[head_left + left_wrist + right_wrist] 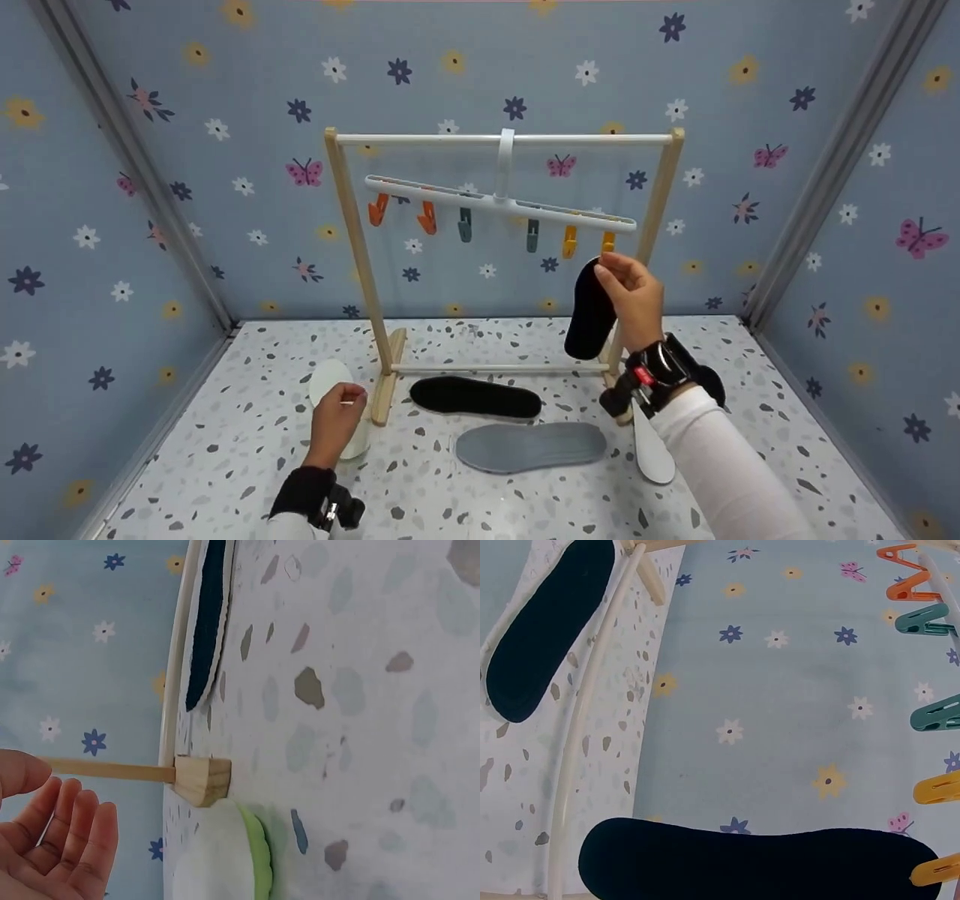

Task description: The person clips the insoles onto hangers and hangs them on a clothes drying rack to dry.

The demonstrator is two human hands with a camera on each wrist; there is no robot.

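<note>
A black insole (590, 315) hangs nearly upright below the right end of a white clip hanger (427, 190). My right hand (636, 300) pinches its top edge with thumb and index finger, just under the outermost yellow clip (937, 870). In the right wrist view that clip's jaws overlap the insole's tip; whether they bite it I cannot tell. The right hand itself is out of that view. My left hand (337, 420) hovers with loosely bent fingers, holding nothing, above a white, green-edged insole (217, 855) near the rack's left foot.
The hanger hooks over the top bar of a wooden rack (356, 255) and slopes down to the right. Orange clips (427, 217) and green clips (532, 236) hang from it. On the speckled surface lie another black insole (476, 397), a grey insole (531, 448) and a white insole (652, 450).
</note>
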